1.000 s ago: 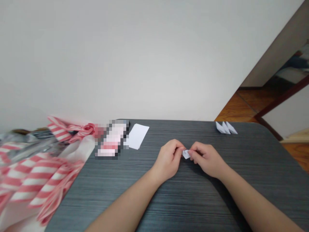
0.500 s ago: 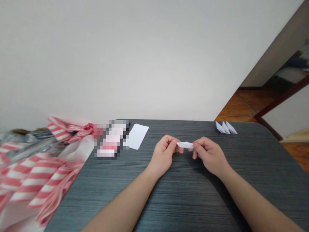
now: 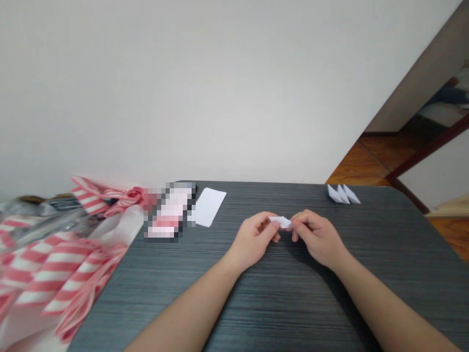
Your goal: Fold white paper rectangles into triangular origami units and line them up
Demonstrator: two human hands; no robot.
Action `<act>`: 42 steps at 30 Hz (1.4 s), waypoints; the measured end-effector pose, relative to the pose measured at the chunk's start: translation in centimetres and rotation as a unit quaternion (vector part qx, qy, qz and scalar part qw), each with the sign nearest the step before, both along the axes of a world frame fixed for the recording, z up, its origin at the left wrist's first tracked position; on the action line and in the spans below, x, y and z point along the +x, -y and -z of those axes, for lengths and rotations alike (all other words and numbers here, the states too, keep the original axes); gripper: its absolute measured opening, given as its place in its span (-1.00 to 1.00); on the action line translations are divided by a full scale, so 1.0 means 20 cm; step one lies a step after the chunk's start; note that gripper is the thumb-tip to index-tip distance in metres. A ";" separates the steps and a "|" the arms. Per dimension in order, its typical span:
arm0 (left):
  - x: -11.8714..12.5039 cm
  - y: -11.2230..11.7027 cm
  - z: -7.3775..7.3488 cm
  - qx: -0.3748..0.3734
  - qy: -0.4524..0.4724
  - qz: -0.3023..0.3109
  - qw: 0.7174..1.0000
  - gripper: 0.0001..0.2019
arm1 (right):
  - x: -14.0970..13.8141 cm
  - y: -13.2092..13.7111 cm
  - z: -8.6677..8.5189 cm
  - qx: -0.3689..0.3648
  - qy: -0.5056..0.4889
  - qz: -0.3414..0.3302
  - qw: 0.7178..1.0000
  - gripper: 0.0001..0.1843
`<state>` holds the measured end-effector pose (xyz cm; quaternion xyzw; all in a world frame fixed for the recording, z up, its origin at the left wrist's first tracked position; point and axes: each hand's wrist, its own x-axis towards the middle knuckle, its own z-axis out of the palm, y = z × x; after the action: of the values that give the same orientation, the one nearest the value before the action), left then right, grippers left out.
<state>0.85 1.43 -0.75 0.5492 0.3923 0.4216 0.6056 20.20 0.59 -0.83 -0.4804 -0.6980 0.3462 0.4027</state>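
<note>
A small white folded paper boat (image 3: 283,222) is held just above the dark table (image 3: 256,308), between my two hands. My left hand (image 3: 255,240) pinches its left part, thumb in front and fingers behind. At its right tip, the thumb and fingers of my right hand (image 3: 318,238) are closed on the paper. Fingertips cover both ends of the boat. Toward the far right of the table, several similar folded paper boats (image 3: 343,194) sit side by side. White paper sheets (image 3: 209,207) lie flat at the back left.
Left of the paper sheets lies a pixelated, phone-like object (image 3: 170,210). Red-and-white striped cloth (image 3: 62,269) is heaped past the table's left edge. A pale wall (image 3: 234,98) rises behind the table; wooden floor (image 3: 351,159) shows at right.
My left hand has slid right along the paper boat and its thumb now presses on the front. The boat has tilted and changed shape slightly. My right hand has barely moved.
</note>
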 end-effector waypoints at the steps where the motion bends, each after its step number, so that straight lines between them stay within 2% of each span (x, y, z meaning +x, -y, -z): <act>1: 0.00 0.00 0.00 0.003 -0.008 -0.003 1.000 -0.79 | 0.00 0.00 0.00 0.001 0.000 -0.004 1.000 -0.76; 9: -0.01 0.00 -0.01 0.031 -0.057 -0.012 0.998 -0.76 | 0.00 0.01 0.02 -0.031 -0.010 0.008 0.999 -0.80; 13: -0.01 0.01 -0.02 0.068 -0.109 -0.009 0.992 -0.76 | -0.01 0.00 0.03 -0.082 -0.018 -0.030 0.996 -0.89; 16: -0.01 0.01 -0.04 0.082 -0.127 0.004 0.989 -0.75 | -0.02 -0.01 0.02 -0.093 0.011 -0.042 0.995 -0.89; 23: 0.00 0.02 -0.05 0.071 -0.106 0.010 0.992 -0.77 | -0.03 0.00 -0.02 -0.114 0.011 -0.027 0.993 -0.80; 28: 0.00 0.02 -0.04 0.071 -0.094 0.013 0.993 -0.76 | -0.02 0.01 -0.01 -0.116 0.005 -0.023 0.993 -0.80; 30: -0.01 0.02 -0.04 0.078 -0.101 0.017 0.992 -0.76 | -0.02 0.00 0.00 -0.098 -0.001 -0.019 0.995 -0.82; 33: -0.01 0.01 -0.03 0.091 -0.121 0.015 0.988 -0.76 | -0.02 0.00 0.02 -0.028 -0.008 -0.007 1.000 -0.87; 37: -0.02 0.00 -0.01 0.118 -0.158 0.012 0.980 -0.73 | -0.02 -0.01 0.02 0.077 0.019 -0.051 0.996 -0.97; 42: -0.02 0.00 -0.01 0.150 -0.195 0.011 0.969 -0.71 | -0.01 -0.02 0.00 0.103 0.054 -0.071 0.991 -0.94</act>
<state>0.52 1.36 -0.57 0.7097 0.4293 0.3537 0.4323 19.91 1.01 -0.91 -0.4036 -0.7831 0.2740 0.3857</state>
